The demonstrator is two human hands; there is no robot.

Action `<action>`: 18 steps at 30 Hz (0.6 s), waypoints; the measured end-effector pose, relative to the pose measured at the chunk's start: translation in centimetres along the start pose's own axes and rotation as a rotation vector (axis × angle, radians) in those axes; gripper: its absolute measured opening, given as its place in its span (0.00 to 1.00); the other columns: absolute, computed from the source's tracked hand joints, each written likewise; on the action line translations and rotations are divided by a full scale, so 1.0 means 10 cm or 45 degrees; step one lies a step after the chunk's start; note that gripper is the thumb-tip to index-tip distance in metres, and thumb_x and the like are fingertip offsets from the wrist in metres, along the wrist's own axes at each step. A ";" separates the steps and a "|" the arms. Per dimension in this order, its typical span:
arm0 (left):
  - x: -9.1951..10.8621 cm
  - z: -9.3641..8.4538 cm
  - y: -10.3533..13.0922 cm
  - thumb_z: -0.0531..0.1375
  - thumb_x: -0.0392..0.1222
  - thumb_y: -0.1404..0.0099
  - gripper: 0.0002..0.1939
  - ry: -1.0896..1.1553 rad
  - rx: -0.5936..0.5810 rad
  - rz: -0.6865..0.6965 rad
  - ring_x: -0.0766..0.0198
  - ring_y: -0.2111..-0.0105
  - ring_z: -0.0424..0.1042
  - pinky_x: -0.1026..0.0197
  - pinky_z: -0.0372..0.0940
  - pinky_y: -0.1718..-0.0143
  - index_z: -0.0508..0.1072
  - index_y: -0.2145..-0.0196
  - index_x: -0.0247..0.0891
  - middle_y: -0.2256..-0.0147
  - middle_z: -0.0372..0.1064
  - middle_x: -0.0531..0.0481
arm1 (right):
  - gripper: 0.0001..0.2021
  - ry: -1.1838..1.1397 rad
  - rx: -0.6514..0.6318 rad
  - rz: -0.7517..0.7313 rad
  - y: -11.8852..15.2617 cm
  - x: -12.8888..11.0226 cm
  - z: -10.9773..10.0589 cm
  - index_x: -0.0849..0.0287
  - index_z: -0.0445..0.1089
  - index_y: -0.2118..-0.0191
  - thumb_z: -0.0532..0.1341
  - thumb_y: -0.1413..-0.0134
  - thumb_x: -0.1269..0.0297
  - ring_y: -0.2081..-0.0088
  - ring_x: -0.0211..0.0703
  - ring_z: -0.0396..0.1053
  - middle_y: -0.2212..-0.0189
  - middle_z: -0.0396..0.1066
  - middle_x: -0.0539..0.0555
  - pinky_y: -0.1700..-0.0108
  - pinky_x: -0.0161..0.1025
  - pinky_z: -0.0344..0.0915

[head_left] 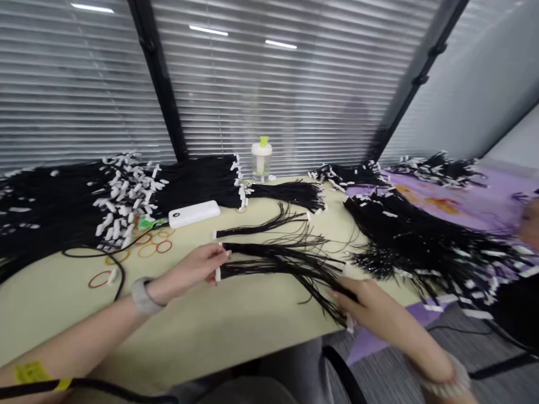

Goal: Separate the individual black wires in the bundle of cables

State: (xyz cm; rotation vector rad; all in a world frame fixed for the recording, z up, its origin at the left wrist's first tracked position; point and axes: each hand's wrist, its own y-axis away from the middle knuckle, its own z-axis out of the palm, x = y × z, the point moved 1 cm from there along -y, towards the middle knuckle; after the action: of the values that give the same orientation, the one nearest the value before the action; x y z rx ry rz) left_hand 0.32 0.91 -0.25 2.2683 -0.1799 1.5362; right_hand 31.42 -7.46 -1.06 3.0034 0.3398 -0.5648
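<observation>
Black wires with white connectors (273, 262) stretch between the two hands, in the centre and toward the lower right of the frame. The left hand (210, 261) pinches them at their left ends, thumb and fingertips close together beside the white tips. The right hand (364, 306) has its fingers curled around them near their right ends; exactly how many strands it grips, I cannot tell. Just above lies a thinner wire bundle (261, 229), flat on the pale yellow surface (168, 336). Toward the left are a white power bank (194, 214) with a dark cable (122, 275) running from it, and red and yellow rubber bands (147, 245). A large left heap of black wires (63, 193) fills the left side, and a right heap of black wires (400, 230) spreads over the right, partly on a purple cover (438, 205). Near the slatted blinds (278, 95), at upper centre, stands a clear bottle with a white lid (261, 163). Part of another person's hand (531, 224) shows at the right edge, blurred.
</observation>
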 end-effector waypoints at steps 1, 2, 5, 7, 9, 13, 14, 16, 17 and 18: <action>-0.01 -0.01 0.00 0.56 0.50 0.45 0.14 0.027 0.003 0.007 0.73 0.81 0.60 0.68 0.58 0.79 0.65 0.72 0.34 0.80 0.58 0.57 | 0.14 0.004 0.027 0.015 0.05 -0.05 0.08 0.58 0.59 0.74 0.46 0.43 0.57 0.76 0.37 0.64 0.78 0.66 0.51 0.74 0.34 0.57; -0.03 -0.03 -0.01 0.57 0.48 0.46 0.13 0.055 0.016 0.016 0.73 0.80 0.59 0.69 0.57 0.79 0.66 0.71 0.34 0.78 0.58 0.57 | 0.14 0.012 0.052 0.027 0.09 -0.09 0.16 0.58 0.59 0.74 0.46 0.43 0.58 0.76 0.37 0.64 0.78 0.66 0.52 0.74 0.34 0.57; -0.07 -0.06 -0.05 0.57 0.46 0.46 0.12 0.125 0.091 0.030 0.75 0.80 0.55 0.71 0.53 0.81 0.66 0.68 0.34 0.75 0.57 0.56 | 0.13 0.066 0.126 0.048 0.13 -0.16 0.29 0.58 0.59 0.73 0.48 0.44 0.57 0.73 0.39 0.64 0.75 0.66 0.53 0.71 0.35 0.58; -0.10 -0.05 -0.09 0.56 0.47 0.46 0.12 0.154 0.148 0.027 0.76 0.81 0.53 0.72 0.51 0.83 0.66 0.69 0.34 0.77 0.55 0.57 | 0.13 0.129 0.159 0.048 0.09 -0.14 0.32 0.58 0.59 0.73 0.51 0.47 0.54 0.72 0.41 0.64 0.73 0.65 0.55 0.70 0.37 0.59; -0.12 -0.01 -0.13 0.56 0.47 0.45 0.12 0.180 0.194 0.030 0.75 0.81 0.54 0.72 0.51 0.83 0.65 0.70 0.34 0.76 0.55 0.56 | 0.14 0.208 0.181 0.047 0.00 -0.08 0.31 0.58 0.60 0.73 0.53 0.50 0.52 0.71 0.42 0.64 0.72 0.65 0.55 0.69 0.38 0.59; -0.12 0.10 -0.21 0.54 0.46 0.43 0.11 0.252 0.212 0.052 0.71 0.74 0.63 0.70 0.61 0.79 0.65 0.68 0.35 0.70 0.59 0.52 | 0.10 0.394 0.251 0.074 -0.22 0.02 0.22 0.59 0.61 0.72 0.51 0.48 0.57 0.71 0.43 0.64 0.73 0.64 0.55 0.70 0.38 0.57; -0.12 0.13 -0.22 0.53 0.46 0.42 0.11 0.273 0.200 0.049 0.70 0.73 0.65 0.69 0.63 0.78 0.64 0.66 0.35 0.69 0.60 0.51 | 0.10 0.443 0.280 0.088 -0.27 0.04 0.20 0.59 0.62 0.71 0.51 0.48 0.58 0.71 0.43 0.64 0.73 0.65 0.55 0.70 0.38 0.57; -0.12 0.17 -0.23 0.50 0.45 0.40 0.10 0.305 0.173 0.036 0.70 0.75 0.67 0.67 0.65 0.78 0.62 0.64 0.36 0.68 0.60 0.50 | 0.10 0.534 0.337 0.108 -0.37 0.07 0.16 0.60 0.62 0.72 0.50 0.48 0.59 0.70 0.45 0.64 0.73 0.65 0.57 0.71 0.39 0.56; -0.13 0.18 -0.24 0.49 0.44 0.39 0.10 0.315 0.163 0.031 0.71 0.77 0.66 0.66 0.65 0.79 0.62 0.63 0.36 0.69 0.60 0.50 | 0.11 0.571 0.362 0.111 -0.41 0.08 0.13 0.60 0.63 0.73 0.50 0.47 0.60 0.69 0.47 0.64 0.72 0.65 0.58 0.70 0.39 0.56; -0.14 0.19 -0.24 0.48 0.44 0.38 0.11 0.320 0.154 0.030 0.71 0.79 0.66 0.66 0.64 0.80 0.61 0.62 0.36 0.71 0.60 0.51 | 0.12 0.601 0.380 0.106 -0.44 0.10 0.10 0.61 0.63 0.73 0.50 0.47 0.60 0.67 0.49 0.63 0.72 0.64 0.59 0.69 0.40 0.56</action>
State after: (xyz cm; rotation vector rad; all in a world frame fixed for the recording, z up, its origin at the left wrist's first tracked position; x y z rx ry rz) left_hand 2.15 2.22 -2.76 2.1423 -0.0445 1.8724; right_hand 30.94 -3.04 -2.46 3.3960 0.1597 0.1237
